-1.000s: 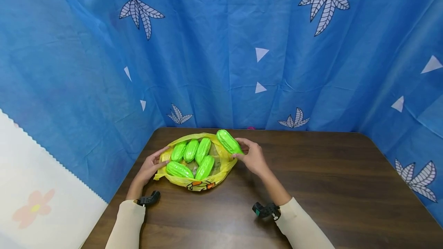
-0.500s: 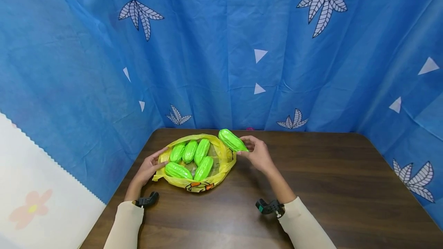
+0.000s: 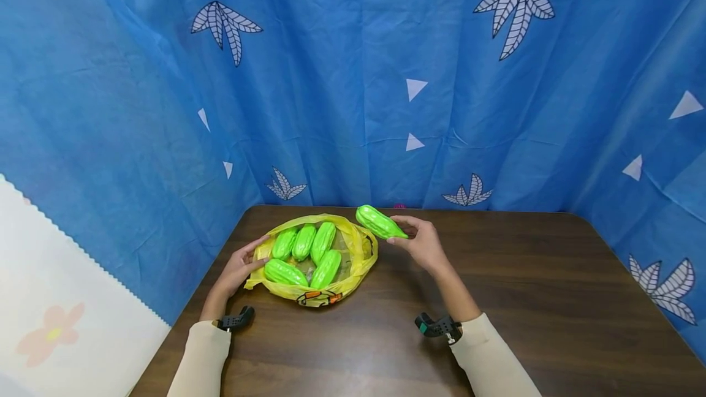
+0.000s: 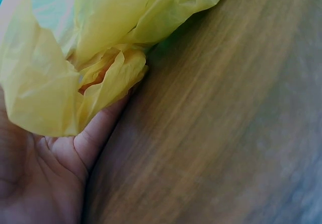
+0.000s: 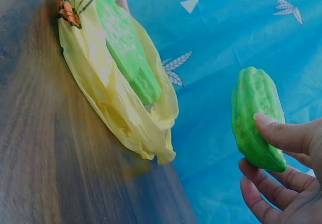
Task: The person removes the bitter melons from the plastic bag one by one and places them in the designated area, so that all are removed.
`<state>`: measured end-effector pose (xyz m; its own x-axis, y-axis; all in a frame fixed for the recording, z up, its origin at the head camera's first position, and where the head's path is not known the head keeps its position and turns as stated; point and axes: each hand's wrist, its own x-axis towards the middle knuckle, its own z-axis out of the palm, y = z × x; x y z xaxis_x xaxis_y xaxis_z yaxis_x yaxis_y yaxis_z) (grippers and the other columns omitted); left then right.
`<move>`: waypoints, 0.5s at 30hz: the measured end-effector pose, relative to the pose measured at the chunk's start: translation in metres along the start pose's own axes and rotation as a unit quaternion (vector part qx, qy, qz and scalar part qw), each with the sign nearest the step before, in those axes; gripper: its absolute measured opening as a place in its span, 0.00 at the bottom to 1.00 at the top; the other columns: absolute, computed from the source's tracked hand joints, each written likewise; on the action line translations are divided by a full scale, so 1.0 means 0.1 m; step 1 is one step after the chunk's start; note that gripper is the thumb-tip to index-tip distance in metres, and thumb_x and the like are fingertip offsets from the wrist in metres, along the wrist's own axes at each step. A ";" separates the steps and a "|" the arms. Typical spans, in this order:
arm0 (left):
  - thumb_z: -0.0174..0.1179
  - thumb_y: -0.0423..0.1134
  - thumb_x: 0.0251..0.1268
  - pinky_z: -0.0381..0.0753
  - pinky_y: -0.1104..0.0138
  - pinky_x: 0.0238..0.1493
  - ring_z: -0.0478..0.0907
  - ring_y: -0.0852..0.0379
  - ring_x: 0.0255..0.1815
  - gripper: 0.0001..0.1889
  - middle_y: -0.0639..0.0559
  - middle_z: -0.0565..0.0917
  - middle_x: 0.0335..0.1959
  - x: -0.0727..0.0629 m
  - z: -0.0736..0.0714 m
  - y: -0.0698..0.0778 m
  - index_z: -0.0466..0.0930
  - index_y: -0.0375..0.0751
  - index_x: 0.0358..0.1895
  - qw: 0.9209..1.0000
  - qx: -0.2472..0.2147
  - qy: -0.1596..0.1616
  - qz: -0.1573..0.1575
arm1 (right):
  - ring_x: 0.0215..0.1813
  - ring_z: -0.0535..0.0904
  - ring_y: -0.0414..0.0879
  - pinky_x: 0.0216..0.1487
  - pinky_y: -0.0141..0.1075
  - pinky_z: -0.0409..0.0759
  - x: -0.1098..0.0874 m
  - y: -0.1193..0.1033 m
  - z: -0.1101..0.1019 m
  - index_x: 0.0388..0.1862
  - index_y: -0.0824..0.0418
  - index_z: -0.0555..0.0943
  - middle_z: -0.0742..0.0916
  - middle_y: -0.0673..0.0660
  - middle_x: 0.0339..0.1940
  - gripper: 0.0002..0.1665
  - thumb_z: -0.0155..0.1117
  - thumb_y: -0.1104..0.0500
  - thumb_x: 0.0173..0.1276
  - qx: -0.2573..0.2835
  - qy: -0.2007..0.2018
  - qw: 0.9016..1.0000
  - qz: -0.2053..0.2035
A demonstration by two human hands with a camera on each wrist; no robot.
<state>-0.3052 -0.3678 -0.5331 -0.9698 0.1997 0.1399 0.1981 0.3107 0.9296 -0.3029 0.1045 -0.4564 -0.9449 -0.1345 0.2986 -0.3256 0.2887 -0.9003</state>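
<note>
While the right hand (image 3: 421,245) holds a ridged green gourd (image 3: 380,222) above the surface (image 3: 496,268), toward its far edge and just to the right of a yellow plastic bag (image 3: 357,277), the left hand (image 3: 234,269) touches the bag's left rim. The right grip pinches the gourd near its pointed end; in the right wrist view the thumb lies on its side and the fingertips sit beneath. Its blunt end points away from the palm, toward the far edge and the bag. On the left, thumb and forefinger are spread apart over the rim, but yellow folds hide the other fingers in the left wrist view, so I cannot tell whether that grip pinches the plastic. Near the far left corner of the surface the bag lies with its mouth wide, holding five more gourds (image 3: 304,242): three side by side along its far side, one slanting at the near left by the left thumb, another at the near right. An orange and black print (image 3: 318,296) marks the bag's near wall. Cream sleeves (image 3: 201,354) cover both forearms, with a black camera (image 3: 236,318) at each wrist. Behind the far edge hangs a blue curtain (image 3: 342,90) patterned with white leaves and triangles.
</note>
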 end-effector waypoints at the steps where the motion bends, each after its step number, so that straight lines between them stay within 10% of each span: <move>1: 0.63 0.37 0.72 0.75 0.77 0.56 0.68 0.70 0.66 0.34 0.38 0.59 0.79 0.00 0.00 0.00 0.62 0.39 0.78 1.000 -0.003 -0.002 -0.001 | 0.49 0.83 0.59 0.45 0.38 0.83 0.00 0.01 -0.02 0.60 0.63 0.84 0.87 0.63 0.53 0.27 0.78 0.65 0.60 0.003 0.001 1.000 0.001; 15: 0.63 0.37 0.73 0.76 0.76 0.54 0.70 0.71 0.64 0.34 0.38 0.58 0.80 0.01 0.00 -0.01 0.62 0.40 0.79 1.000 -0.005 -0.009 0.005 | 0.44 0.82 0.53 0.38 0.33 0.81 0.02 0.10 -0.21 0.59 0.63 0.84 0.87 0.62 0.54 0.27 0.78 0.65 0.60 0.016 0.027 0.999 0.032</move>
<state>-0.3066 -0.3679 -0.5343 -0.9651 0.2200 0.1421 0.2054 0.2993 0.9318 -0.3084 0.1265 -0.4581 -0.9647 -0.0656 0.2549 -0.2632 0.2645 -0.9278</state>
